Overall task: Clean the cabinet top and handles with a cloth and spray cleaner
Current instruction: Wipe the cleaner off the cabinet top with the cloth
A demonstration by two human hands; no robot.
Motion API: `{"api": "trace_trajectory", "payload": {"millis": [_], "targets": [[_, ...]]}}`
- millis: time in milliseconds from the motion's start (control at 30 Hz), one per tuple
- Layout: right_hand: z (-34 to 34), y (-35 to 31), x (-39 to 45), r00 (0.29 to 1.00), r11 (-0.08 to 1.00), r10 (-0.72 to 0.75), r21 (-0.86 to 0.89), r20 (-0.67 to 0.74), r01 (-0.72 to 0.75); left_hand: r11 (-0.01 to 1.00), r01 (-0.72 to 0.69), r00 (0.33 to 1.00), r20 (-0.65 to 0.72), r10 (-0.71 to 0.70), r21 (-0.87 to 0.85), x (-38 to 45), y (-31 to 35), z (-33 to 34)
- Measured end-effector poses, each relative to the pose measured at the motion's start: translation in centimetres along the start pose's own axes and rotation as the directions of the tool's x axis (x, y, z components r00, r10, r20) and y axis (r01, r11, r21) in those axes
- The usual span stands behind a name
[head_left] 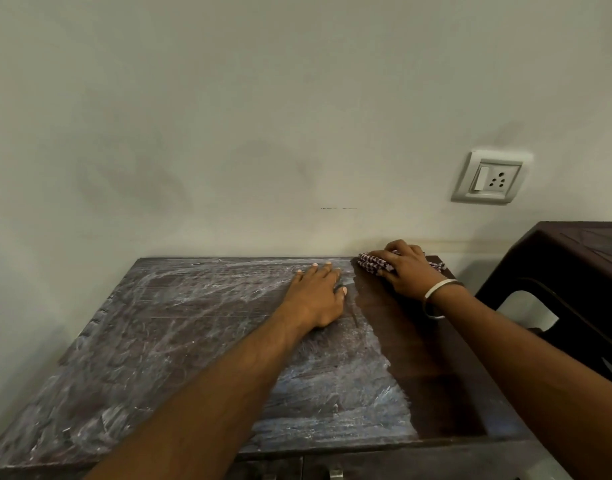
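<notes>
Cabinet top [179, 358]: dusty, streaked white; clean dark strip along rt edge.
Cloth [373, 265]: checked, folded, far rt corner.
Rt hand [406, 268]: fingers curled, pressing cloth.
Lt hand [318, 292]: flat, fingers straight, on top.

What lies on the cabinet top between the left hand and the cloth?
Nothing: the head view shows only bare cabinet top between the left hand and the cloth, where the dusty film ends and the wiped wood begins.
</notes>
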State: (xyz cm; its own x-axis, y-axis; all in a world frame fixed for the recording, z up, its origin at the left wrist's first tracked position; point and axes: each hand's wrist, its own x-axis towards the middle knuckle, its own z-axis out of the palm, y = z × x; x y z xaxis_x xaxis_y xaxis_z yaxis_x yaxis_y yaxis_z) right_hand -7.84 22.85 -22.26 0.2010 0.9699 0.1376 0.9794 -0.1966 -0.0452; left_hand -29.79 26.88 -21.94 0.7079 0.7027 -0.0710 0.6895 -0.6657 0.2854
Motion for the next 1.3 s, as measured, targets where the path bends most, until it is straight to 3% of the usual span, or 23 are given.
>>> {"api": "trace_trajectory", "payload": {"millis": [200, 467, 700, 933, 1067, 1300], "targets": [[-0.3, -0.4, 1.3, 0.998, 0.998, 0.061, -0.005, 0.019, -0.061, 1.000, -0.004, 1.000, -0.016, 0.004, 0.004, 0.2, -0.2, 0.2], [-1.0, 0.0, 0.5, 0.999, 0.997, -0.039, 0.063, 0.036, 0.036, 1.000, -0.013, 1.000, -0.011, 0.013, 0.018, 0.5, -0.6, 0.2], [-0.7, -1.0, 1.7, 0.999, 0.999, 0.041, -0.010, 0.022, -0.041, 1.000, -0.014, 1.000, -0.004, 0.014, 0.019, 0.9, -0.6, 0.1], [-0.7, -1.1, 1.1, 0.999, 0.999, -0.042, 0.013, 0.031, 0.042, 1.000, -0.006, 1.000, 0.001, 0.006, 0.010, 1.0, -0.9, -0.1], [-0.9, -2.1, 2.0, 0.998, 1.000, 0.010, -0.025, 0.060, -0.008, 1.000, -0.009, 1.000, -0.011, 0.009, 0.013, 0.9, -1.2, 0.0], [0.0, -4.5, 2.2, 0.994, 0.994, -0.104, -0.014, 0.023, 0.104, 0.999, 0.008, 1.000, -0.013, -0.008, 0.043, 0.5, -1.8, -0.2]]}}
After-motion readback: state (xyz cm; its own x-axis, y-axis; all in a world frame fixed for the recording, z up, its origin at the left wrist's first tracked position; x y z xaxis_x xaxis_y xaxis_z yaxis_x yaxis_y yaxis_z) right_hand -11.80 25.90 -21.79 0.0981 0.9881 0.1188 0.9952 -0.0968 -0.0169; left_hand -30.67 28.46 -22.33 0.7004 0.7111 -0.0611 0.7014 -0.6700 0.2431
